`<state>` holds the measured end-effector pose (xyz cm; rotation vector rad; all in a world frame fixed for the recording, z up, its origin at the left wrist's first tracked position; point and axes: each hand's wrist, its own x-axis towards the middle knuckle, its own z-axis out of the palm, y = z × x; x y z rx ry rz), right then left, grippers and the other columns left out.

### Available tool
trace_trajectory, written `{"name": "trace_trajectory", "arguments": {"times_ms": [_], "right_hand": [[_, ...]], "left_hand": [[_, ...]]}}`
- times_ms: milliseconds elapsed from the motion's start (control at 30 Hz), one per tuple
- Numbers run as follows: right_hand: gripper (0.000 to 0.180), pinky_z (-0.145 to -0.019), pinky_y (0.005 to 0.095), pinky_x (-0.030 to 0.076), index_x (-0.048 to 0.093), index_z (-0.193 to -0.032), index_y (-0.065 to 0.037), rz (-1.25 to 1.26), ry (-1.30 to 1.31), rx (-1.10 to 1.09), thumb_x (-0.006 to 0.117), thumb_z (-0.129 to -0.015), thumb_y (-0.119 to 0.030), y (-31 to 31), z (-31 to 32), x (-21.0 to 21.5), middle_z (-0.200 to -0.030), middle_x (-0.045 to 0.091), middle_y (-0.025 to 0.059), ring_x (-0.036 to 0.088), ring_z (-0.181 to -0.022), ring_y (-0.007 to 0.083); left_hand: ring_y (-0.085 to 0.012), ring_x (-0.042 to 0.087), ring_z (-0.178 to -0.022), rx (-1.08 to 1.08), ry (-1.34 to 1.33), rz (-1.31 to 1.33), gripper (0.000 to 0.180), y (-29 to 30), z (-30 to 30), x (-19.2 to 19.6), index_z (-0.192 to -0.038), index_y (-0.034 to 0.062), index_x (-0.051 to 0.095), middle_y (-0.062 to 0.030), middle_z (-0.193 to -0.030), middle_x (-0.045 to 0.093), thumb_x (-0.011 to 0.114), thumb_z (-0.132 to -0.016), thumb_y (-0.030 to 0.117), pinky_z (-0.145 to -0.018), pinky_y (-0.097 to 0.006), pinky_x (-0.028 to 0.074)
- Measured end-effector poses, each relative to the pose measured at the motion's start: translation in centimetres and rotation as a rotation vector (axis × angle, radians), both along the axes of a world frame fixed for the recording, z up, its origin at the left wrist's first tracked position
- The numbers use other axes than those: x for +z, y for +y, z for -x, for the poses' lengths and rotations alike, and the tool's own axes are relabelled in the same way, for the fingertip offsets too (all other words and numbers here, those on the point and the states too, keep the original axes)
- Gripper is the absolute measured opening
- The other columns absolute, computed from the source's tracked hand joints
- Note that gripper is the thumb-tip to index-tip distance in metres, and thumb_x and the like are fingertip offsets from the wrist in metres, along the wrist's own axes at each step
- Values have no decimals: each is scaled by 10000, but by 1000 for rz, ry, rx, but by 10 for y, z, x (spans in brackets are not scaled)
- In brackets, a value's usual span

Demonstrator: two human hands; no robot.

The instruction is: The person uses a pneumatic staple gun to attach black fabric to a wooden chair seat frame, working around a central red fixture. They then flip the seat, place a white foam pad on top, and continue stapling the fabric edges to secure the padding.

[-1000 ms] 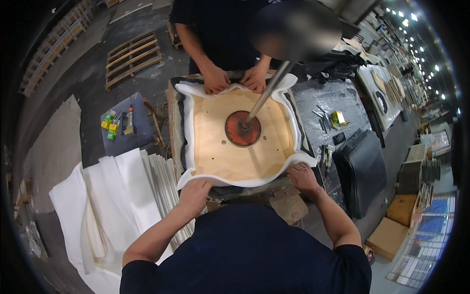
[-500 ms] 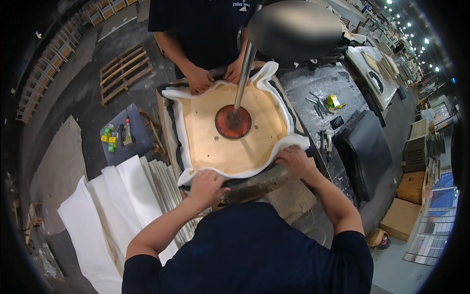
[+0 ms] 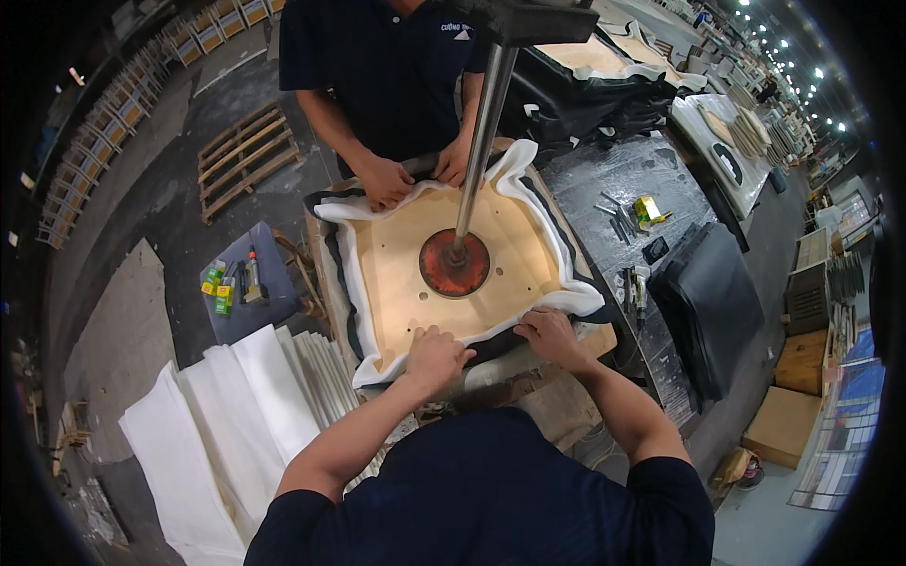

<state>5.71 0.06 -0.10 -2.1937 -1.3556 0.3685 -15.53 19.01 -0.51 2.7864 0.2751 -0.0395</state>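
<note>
A square plywood seat board [image 3: 396, 255] lies flat under a round red press foot [image 3: 436, 275] on a metal shaft [image 3: 483, 141]. White padding [image 3: 576, 300] and a black cover [image 3: 495, 346] come up around the board's edges. My left hand [image 3: 436, 363] grips the near edge, its fingers curled over the padding and cover and its thumb stretched toward the right. My right hand [image 3: 555, 340] is closed on the same edge, close to the near right corner. A co-worker's two hands [image 3: 385, 184] hold the far edge.
On the right, a table [image 3: 604, 156] carries black sheets [image 3: 708, 307], a yellow-green box [image 3: 647, 209] and tools. White padding sheets [image 3: 212, 396] are stacked at left, near a stool [image 3: 283, 302] with small boxes. A wooden pallet [image 3: 247, 156] lies on the floor.
Both my hands have moved closer together along the near edge, the right one leaving the padding's corner. The co-worker's hands stay on the far edge. The view has shifted slightly.
</note>
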Motion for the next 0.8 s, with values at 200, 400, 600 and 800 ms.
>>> {"name": "trace_trajectory", "arguments": {"times_ms": [200,400,600,800], "right_hand": [[265,-785,526,541,768,-845,-19,117,154,-147,830,-873,-275,11,-1,2,-846,726,208,713,-869,421],[271,-786,518,556,786,-871,-25,191,114,-169,834,-858,-291,9,-8,-1,-871,750,209,724,-843,413],[181,-804,425,601,757,-1080,-28,-421,108,-390,800,-908,-65,-24,-16,54,-994,768,154,767,-934,337],[397,-750,329,568,744,-1204,10,-47,405,-725,827,-967,-297,-127,-110,55,-924,751,98,706,-827,177]], "left_hand": [[-343,651,-1016,124,186,140,430,8,-12,-1,-925,132,875,-93,-877,775,671,-1024,497,-943,-545,450],[-362,655,-992,138,136,159,440,4,-18,2,-882,109,864,-110,-856,771,683,-1011,489,-936,-560,450],[-358,676,-921,155,83,197,352,9,-1,26,-1012,59,839,-132,-929,780,697,-1030,381,-899,-480,509],[-182,701,-1049,277,236,1132,366,-42,9,83,-1185,25,780,-84,-1050,786,694,-1071,362,-972,-335,527]]}}
